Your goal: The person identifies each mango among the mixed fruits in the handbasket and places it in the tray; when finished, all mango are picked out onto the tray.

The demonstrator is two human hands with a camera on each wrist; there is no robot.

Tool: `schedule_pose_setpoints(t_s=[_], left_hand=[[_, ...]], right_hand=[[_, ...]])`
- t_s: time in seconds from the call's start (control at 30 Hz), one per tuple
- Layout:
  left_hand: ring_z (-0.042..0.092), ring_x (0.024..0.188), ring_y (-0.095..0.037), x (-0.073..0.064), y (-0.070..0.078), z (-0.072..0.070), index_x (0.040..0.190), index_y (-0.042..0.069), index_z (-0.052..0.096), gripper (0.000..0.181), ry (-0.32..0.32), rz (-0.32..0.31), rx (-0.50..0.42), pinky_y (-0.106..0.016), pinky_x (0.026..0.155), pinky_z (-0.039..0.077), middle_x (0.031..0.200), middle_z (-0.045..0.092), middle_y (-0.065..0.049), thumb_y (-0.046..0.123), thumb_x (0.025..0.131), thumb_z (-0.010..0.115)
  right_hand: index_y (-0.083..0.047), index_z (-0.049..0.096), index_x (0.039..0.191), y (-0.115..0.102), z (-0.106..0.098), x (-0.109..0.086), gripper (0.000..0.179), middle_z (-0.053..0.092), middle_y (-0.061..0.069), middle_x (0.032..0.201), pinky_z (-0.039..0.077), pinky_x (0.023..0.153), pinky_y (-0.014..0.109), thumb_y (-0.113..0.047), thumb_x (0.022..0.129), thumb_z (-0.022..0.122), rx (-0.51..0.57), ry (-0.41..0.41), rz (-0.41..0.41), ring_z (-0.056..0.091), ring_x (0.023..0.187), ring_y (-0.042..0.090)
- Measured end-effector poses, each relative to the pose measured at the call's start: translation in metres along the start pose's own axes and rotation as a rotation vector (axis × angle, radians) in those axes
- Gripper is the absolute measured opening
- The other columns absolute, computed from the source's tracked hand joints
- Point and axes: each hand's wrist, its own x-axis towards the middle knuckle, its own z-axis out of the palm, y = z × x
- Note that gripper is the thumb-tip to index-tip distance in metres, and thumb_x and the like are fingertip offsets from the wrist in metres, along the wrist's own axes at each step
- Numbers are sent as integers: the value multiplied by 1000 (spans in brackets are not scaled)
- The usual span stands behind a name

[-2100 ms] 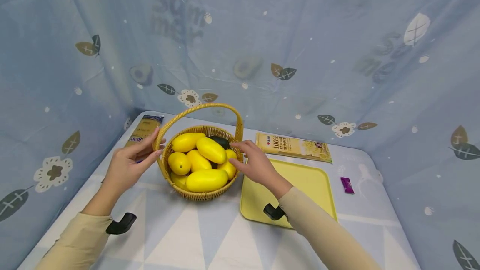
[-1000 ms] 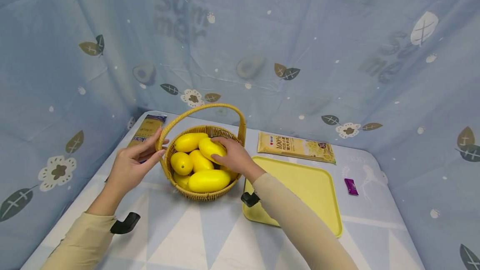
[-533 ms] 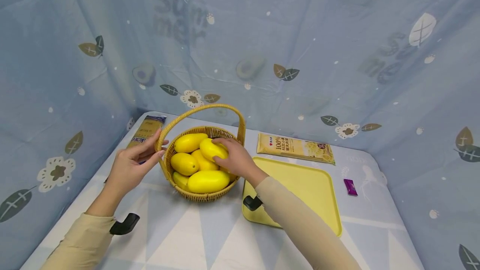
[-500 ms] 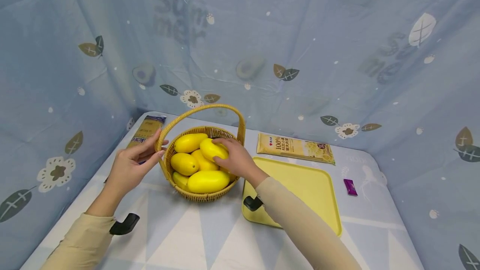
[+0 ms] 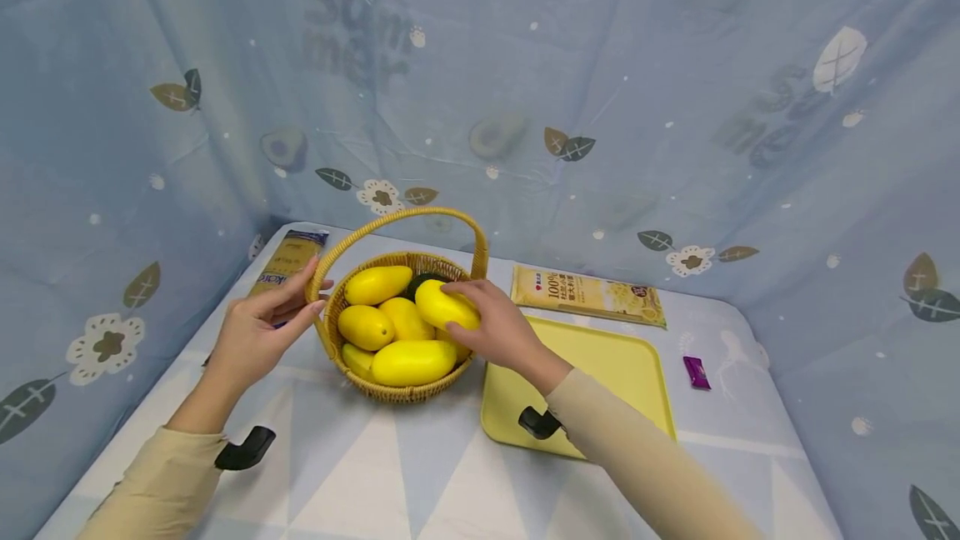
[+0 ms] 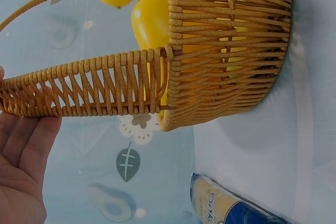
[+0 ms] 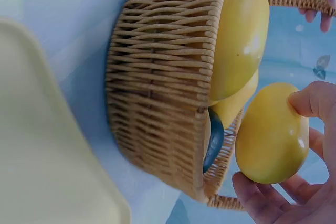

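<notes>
A wicker basket (image 5: 401, 394) with a tall arched handle stands on the table, filled with several yellow mangoes (image 5: 412, 363). My left hand (image 5: 258, 332) pinches the left side of the handle between thumb and fingers; the left wrist view shows the fingers behind the handle's woven band (image 6: 84, 87). Thumb and fingers of my right hand (image 5: 506, 330) grip one mango (image 7: 273, 135), held above the basket's right side and lifted clear of the others in the right wrist view. A dark green rounded thing (image 7: 214, 140) lies among the mangoes, mostly covered.
A yellow tray (image 5: 607, 373) lies right of the basket, under my right forearm. Behind it is a yellow pasta packet (image 5: 588, 297). Another packet (image 5: 295, 252) lies back left, and a small purple wrapped packet (image 5: 696, 372) sits far right. A patterned blue curtain (image 5: 480, 65) surrounds the table.
My right hand went from the basket's right rim into the basket, took hold of a mango and has moved it up and right. The dark green thing shows again. My left hand stays on the handle.
</notes>
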Motion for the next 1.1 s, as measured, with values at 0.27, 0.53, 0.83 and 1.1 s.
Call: schedule_pose_setpoints(t_s=[0.27,0.53,0.83,1.1], left_hand=[[67,106,4,0,-2,-1,150,23,51,72,-1,0,1,-16,82,55,121,72,-16,-9,90,71],[66,106,4,-1,3,-2,149,20,52,71,2,-7,-11,-12,82,54,121,71,-19,-10,89,72],[66,105,5,0,3,-2,149,19,52,72,9,18,-6,-13,82,54,119,71,-19,-12,87,72],[67,106,4,1,4,0,149,16,52,69,4,13,-28,-13,83,55,120,71,-21,-11,88,72]], right_hand=[[-28,58,144,19,-18,-33,51,55,4,138,54,90,39,-32,95,71,5,68,6,58,114,23],[-28,58,142,51,-31,-62,53,54,6,138,54,83,39,-29,92,75,-5,138,95,58,107,25],[-21,58,142,88,-19,-68,56,55,12,136,53,86,44,-26,91,77,-1,177,190,58,109,30],[-21,58,143,113,12,-59,56,55,14,132,49,98,49,-26,91,77,-48,168,302,57,114,31]])
